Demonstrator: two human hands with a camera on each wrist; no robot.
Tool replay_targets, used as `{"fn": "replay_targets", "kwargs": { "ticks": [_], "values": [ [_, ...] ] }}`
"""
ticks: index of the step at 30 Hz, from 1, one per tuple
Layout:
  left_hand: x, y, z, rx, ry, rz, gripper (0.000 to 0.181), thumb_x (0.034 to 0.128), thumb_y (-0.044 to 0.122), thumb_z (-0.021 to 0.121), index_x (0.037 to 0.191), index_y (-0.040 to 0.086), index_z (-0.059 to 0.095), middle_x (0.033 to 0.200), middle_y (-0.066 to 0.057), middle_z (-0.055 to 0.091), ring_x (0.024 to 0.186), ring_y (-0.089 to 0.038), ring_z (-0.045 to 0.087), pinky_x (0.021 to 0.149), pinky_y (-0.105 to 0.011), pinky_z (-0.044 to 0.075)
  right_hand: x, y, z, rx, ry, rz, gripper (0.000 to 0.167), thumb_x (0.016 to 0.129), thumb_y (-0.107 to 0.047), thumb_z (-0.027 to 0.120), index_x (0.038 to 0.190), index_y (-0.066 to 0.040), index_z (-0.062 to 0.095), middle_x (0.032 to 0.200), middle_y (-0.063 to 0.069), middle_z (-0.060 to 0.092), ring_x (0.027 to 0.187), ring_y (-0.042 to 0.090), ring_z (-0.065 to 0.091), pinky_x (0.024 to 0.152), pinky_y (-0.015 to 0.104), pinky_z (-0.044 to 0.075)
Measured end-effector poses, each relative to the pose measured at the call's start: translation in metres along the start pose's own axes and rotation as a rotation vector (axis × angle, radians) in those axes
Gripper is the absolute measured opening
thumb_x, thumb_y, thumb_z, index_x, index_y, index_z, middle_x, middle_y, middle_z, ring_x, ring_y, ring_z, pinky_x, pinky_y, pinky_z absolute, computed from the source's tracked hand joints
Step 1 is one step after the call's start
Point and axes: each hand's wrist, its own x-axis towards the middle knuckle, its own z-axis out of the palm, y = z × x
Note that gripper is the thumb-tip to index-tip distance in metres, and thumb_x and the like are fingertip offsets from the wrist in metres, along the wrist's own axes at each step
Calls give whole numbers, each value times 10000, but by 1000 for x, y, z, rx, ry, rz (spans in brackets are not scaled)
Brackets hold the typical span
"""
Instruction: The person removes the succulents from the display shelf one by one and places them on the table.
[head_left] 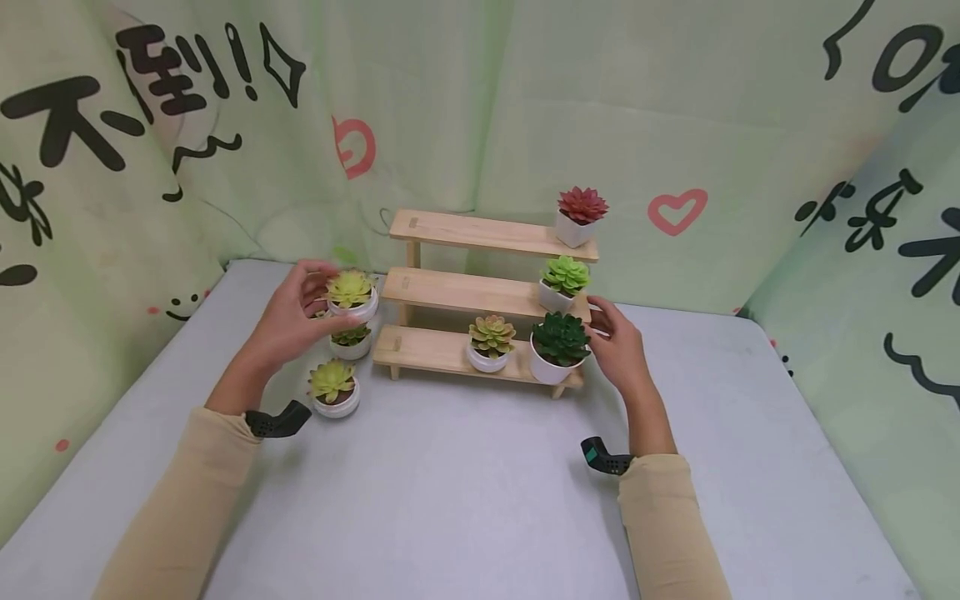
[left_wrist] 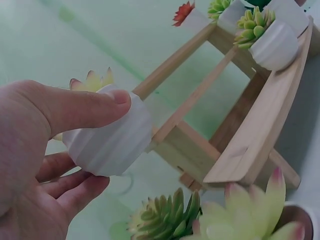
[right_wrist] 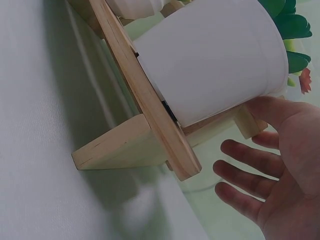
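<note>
Fingers of the left hand pinch a potted pale-green succulent above the table, the wooden stand just right of them; the right hand's loosely spread fingers hang beside a dark-green plant. Shelving looks underway, calling next for a level carry rightward.

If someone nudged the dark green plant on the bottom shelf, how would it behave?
The dark green plant would probably slide, not roll: its pot stands upright. That pot narrows downward, so tipping seems possible. Near the end of the bottom shelf, it might fall off.
</note>
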Motion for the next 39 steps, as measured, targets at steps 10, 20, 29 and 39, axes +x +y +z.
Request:
{"fn": "replay_targets", "kwargs": {
  "ticks": [10, 20, 29, 39],
  "values": [
    [-10, -9, -13, 31, 38, -43, 729, 810, 191, 788, 1354, 69, 318, 1446, -128, 412, 1380, -272, 385, 1162, -460, 336, -1, 0, -1, -5, 6, 5, 506, 989, -134, 516, 1475, -126, 374, 1383, 218, 539, 1262, 373, 538, 1057, 498, 450],
    [-20, -19, -24, 66, 35, -46, 834, 808, 217, 791, 1429, 73, 254, 1491, -170, 373, 1395, -317, 361, 1143, -512, 335, -1, 2, -1, -10, 11, 0, 506, 987, -142, 525, 1472, -128, 378, 1378, 214, 544, 1259, 373, 540, 1052, 506, 453],
    [-27, -30, -35, 93, 9, -69, 885, 797, 268, 801, 1471, 110, 250, 1508, -170, 360, 1381, -327, 364, 1135, -532, 329, -1, 1, 0, -2, 4, 0, 510, 988, -155, 530, 1474, -136, 379, 1373, 211, 549, 1261, 370, 541, 1047, 505, 458],
    [-33, -41, -41, 136, -12, -118, 910, 782, 279, 814, 1465, 70, 249, 1490, -205, 360, 1374, -374, 358, 1130, -558, 323, -1, 2, 0, 2, 5, 2, 508, 989, -158, 531, 1474, -139, 381, 1372, 208, 551, 1259, 366, 542, 1043, 507, 461]
  ]
}}
